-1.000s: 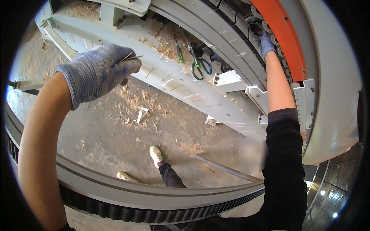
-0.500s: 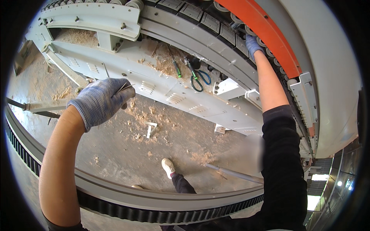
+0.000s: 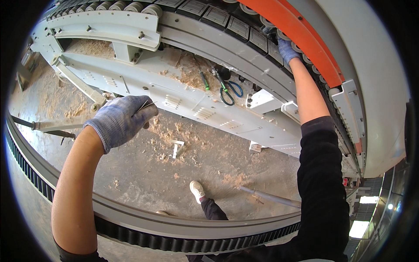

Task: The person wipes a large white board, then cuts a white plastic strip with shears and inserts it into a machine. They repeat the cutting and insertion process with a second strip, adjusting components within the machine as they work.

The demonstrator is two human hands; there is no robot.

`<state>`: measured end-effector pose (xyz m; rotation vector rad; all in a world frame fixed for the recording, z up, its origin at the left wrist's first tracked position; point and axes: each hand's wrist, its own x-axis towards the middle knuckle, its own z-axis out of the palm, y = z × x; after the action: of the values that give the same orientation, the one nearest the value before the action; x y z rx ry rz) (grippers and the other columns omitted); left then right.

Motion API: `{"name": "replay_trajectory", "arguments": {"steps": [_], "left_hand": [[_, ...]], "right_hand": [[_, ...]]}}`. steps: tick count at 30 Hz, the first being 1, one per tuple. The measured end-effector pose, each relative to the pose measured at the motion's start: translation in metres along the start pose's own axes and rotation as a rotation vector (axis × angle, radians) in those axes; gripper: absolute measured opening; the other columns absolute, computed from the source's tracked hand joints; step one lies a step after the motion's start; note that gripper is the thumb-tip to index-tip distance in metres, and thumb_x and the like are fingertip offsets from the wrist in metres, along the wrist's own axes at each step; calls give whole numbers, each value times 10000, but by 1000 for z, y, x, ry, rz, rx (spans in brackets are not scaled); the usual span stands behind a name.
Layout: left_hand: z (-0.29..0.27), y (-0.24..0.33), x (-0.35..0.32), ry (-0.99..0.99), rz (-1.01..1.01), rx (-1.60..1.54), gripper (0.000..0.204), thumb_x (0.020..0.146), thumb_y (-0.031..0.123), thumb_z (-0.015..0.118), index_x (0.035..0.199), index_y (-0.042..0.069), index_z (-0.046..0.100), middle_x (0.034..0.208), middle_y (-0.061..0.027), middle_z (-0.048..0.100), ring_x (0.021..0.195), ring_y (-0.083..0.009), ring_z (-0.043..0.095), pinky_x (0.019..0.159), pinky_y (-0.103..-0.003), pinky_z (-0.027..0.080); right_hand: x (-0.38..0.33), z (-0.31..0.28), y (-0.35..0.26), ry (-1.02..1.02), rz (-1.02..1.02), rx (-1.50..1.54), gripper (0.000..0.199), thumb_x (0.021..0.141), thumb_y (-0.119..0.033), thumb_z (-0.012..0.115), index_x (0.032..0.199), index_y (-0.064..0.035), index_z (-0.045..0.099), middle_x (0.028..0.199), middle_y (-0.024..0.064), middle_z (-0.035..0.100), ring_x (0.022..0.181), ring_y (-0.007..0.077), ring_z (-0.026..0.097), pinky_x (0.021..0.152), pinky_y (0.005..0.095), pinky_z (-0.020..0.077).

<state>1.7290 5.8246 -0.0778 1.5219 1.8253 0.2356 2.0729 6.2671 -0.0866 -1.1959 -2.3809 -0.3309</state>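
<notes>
Grey knit gloves — black sleeves — white shoe (image 3: 197, 190).

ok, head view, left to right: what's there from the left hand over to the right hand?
left hand pinching a thin metal pin → green-handled screwdriver → blue-handled scissors → right hand up at the orange rail
</notes>
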Motion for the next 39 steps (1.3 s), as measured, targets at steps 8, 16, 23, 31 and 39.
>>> {"name": "replay_trajectory", "arguments": {"steps": [8,16,23,31,39], "left_hand": [[1,-1,0,0,35,-24,376,973,343,409,1042,51,636,828,-109,683,818,-243,654,826,-360,502],[1,6,1,-34,-26,-27,370,962,348,422,1048,59,635,846,-106,687,851,-255,662,843,-372,495],[1,5,4,-17,37,-15,392,967,388,440,1064,65,639,850,-128,688,841,-279,668,834,-389,495],[4,6,6,-40,46,-25,400,971,396,426,1049,65,638,868,-125,694,862,-274,669,827,-390,492],[2,-2,8,-17,48,-15,419,974,413,404,1025,69,639,838,-113,678,837,-266,656,826,-381,490]], "right_hand": [[5,10,13,43,-55,-81,546,998,-389,322,1441,-70,296,1533,128,249,1415,272,221,1153,377,202],[3,4,8,20,-12,-129,519,994,-367,348,1420,-70,331,1519,137,272,1397,269,253,1135,366,234],[17,33,38,55,-125,-172,481,986,-347,395,1374,-62,394,1444,152,383,1326,270,348,1096,368,294],[13,22,23,-82,-53,-68,457,978,-333,406,1339,-52,423,1417,157,413,1298,264,384,1083,370,316],[4,2,-3,23,-14,91,594,916,-435,512,1377,-75,406,1441,126,399,1332,268,348,1101,380,287]]}}
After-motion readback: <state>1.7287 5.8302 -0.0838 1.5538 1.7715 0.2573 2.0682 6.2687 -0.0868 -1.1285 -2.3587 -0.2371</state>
